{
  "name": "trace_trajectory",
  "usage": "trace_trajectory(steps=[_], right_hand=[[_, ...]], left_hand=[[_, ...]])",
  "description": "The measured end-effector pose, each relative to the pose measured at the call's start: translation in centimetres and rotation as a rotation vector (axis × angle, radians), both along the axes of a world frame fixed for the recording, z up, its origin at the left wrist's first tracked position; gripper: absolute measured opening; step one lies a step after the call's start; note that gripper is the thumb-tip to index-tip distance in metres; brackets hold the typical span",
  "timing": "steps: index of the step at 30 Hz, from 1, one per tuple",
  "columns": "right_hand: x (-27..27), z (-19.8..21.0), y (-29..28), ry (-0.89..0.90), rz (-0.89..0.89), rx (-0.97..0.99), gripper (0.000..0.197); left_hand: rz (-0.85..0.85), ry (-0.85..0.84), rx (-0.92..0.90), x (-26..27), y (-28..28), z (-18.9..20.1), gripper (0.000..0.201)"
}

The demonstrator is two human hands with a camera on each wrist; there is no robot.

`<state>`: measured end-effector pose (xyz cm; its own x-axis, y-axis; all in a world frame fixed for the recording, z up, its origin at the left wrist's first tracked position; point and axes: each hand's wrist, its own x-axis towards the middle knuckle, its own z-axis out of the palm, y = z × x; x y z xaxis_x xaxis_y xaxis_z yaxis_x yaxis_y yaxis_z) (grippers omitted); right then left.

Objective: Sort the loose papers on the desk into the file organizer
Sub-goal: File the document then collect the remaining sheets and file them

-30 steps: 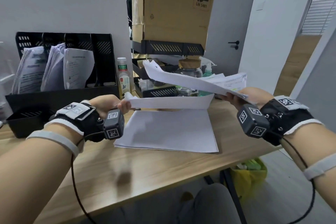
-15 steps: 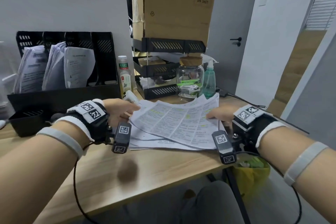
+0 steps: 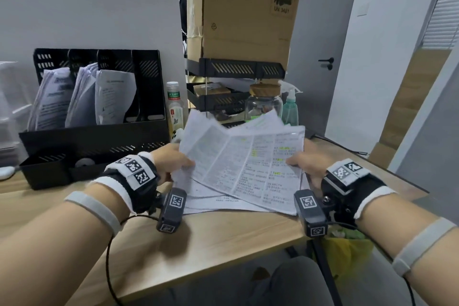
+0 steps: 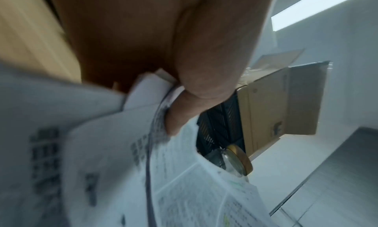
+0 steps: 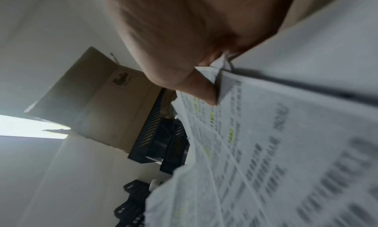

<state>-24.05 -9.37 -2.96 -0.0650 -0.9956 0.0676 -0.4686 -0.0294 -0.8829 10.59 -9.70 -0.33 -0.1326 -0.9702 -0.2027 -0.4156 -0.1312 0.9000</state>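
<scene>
Up close, the left wrist view shows the left hand (image 4: 184,65) with its thumb pinching the sheaf's edge, a detail the head view blurs; the right wrist view shows the right hand (image 5: 184,41) pinching the opposite edge likewise. Only the head view shows the stack of papers (image 3: 246,164), printed in dense columns with yellow-green highlights, tilted up over the desk (image 3: 223,243). The black file organizer (image 3: 99,131) stands behind to the left, holding papers.
</scene>
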Motion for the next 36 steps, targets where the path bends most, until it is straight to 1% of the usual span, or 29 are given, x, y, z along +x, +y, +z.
trace_trajectory(steps=[2, 4, 5, 7, 9, 11, 14, 17, 18, 20, 21, 22, 24, 26, 28, 30, 31, 34, 36], right_hand=[[0.9, 2.2, 1.5, -0.101, -0.059, -0.134, 0.041], [2.2, 4.7, 2.6, -0.089, -0.118, -0.301, 0.033], [2.6, 5.5, 2.9, -0.076, -0.130, -0.371, 0.030], [3.8, 6.7, 3.3, -0.068, -0.146, -0.504, 0.026], [4.9, 7.1, 3.5, -0.077, -0.153, -0.569, 0.031], [5.6, 6.4, 3.4, -0.101, -0.167, -0.561, 0.034], [6.1, 4.9, 3.5, -0.165, -0.203, -0.550, 0.031], [5.8, 4.3, 3.5, -0.227, -0.240, -0.553, 0.030], [5.5, 4.0, 3.4, -0.246, -0.258, -0.535, 0.033], [5.3, 3.6, 3.4, -0.265, -0.279, -0.481, 0.041], [5.3, 3.3, 3.4, -0.268, -0.285, -0.456, 0.043], [5.3, 3.0, 3.4, -0.267, -0.290, -0.442, 0.043], [5.5, 2.7, 3.5, -0.269, -0.292, -0.432, 0.041], [5.5, 2.6, 3.4, -0.284, -0.306, -0.431, 0.039], [5.4, 2.9, 3.4, -0.302, -0.310, -0.418, 0.031], [5.6, 3.4, 3.4, -0.293, -0.276, -0.413, 0.018], [5.9, 3.9, 3.4, -0.283, -0.256, -0.425, 0.015], [6.7, 5.5, 3.1, -0.270, -0.250, -0.478, 0.013], [6.9, 6.0, 2.9, -0.281, -0.293, -0.483, 0.016]], left_hand=[[0.056, 0.192, -0.152, 0.0, 0.1, 0.1, 0.034], [0.054, 0.288, -0.369, -0.1, 0.3, 0.9, 0.041], [0.051, 0.296, -0.466, -0.2, 0.2, 1.2, 0.045], [0.064, 0.317, -0.575, -0.4, 0.1, 1.8, 0.054], [0.065, 0.286, -0.646, -0.8, 0.4, 1.7, 0.062], [0.093, 0.267, -0.639, -1.4, 0.6, 1.0, 0.064], [0.158, 0.322, -0.596, -1.8, 0.7, -0.4, 0.060], [0.206, 0.379, -0.597, -1.4, 0.2, -1.0, 0.039], [0.212, 0.379, -0.595, -1.2, 0.0, -1.2, 0.041], [0.220, 0.360, -0.573, -0.9, -0.3, -1.5, 0.060], [0.218, 0.357, -0.572, -1.0, -0.3, -1.6, 0.061], [0.208, 0.357, -0.583, -1.4, -0.2, -1.5, 0.055], [0.179, 0.384, -0.589, -2.0, -0.1, -1.6, 0.040], [0.187, 0.408, -0.590, -2.3, 0.0, -1.7, 0.029], [0.214, 0.407, -0.591, -2.3, -0.1, -1.8, 0.021], [0.221, 0.427, -0.604, -2.5, -0.1, -1.7, 0.020], [0.225, 0.444, -0.621, -2.8, 0.0, -1.4, 0.023], [0.244, 0.480, -0.661, -3.6, -0.3, -0.1, 0.028], [0.274, 0.459, -0.653, -3.4, -0.9, 0.3, 0.029]])
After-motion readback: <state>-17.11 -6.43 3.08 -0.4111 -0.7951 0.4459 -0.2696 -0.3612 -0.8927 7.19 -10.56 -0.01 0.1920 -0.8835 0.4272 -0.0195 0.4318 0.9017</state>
